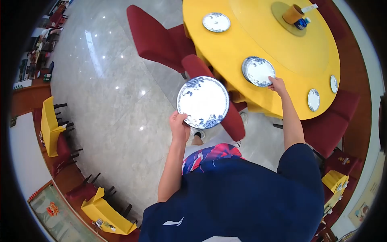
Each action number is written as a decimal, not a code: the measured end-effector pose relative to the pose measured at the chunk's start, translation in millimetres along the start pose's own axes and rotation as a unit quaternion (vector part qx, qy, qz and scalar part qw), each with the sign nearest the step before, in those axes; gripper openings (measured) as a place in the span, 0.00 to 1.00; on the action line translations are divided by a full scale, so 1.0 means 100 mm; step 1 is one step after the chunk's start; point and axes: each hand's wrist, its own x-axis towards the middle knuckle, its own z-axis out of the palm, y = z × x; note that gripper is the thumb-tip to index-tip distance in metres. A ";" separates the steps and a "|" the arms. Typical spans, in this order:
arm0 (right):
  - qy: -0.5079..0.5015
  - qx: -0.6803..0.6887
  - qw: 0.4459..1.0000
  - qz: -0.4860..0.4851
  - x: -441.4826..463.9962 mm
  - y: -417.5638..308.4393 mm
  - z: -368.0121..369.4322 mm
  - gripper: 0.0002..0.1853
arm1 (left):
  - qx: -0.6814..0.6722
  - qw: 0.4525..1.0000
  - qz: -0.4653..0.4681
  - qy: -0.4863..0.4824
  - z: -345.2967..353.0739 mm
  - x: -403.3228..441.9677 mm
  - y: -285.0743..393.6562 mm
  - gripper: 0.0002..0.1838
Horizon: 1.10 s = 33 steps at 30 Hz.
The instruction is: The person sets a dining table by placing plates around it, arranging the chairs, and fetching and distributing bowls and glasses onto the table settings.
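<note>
My left hand [179, 126] grips the near-left rim of a white plate [203, 103] with blue floral decoration, held out over a red chair; whether more plates lie beneath it I cannot tell. At the edge of the round table, the fingers of my right hand [277, 85] close on the rim of a similar blue-and-white plate [258, 71]. Several rims show along that plate's left side, so it looks like a small stack. It rests on, or just above, the yellow tablecloth [229, 56].
More plates lie around the table: one at the far left [216, 22], two on the right [313, 100]. A brown cup [293, 14] stands on the turntable's centre. Red chairs [161, 38] surround the table; one backrest [231, 121] stands directly before me. Other yellow-covered tables [107, 213] line the room.
</note>
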 end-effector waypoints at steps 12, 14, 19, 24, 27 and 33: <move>0.193 0.225 0.953 0.066 -0.17 -0.02 0.41 0.09 | 0.024 0.989 -0.047 -0.141 -0.06 1.06 1.37 0.17; 0.189 0.347 0.916 0.074 -0.36 -0.02 0.61 0.09 | 0.037 0.984 -0.049 -0.166 -0.08 1.36 1.60 0.17; 0.204 0.501 0.840 0.044 -0.64 -0.43 1.08 0.08 | 0.056 0.982 -0.072 -0.167 -0.12 2.19 2.11 0.20; 0.247 0.514 0.821 0.039 -0.61 -1.50 1.77 0.06 | 0.088 0.976 -0.112 -0.166 -0.37 3.02 2.77 0.25; 0.199 0.529 0.825 0.018 -0.21 -1.88 2.13 0.10 | 0.124 0.968 -0.142 -0.165 -0.47 3.48 3.15 0.26; 0.224 0.486 0.844 0.033 0.43 -3.05 3.27 0.09 | 0.111 0.941 -0.219 -0.231 -0.63 4.70 3.80 0.29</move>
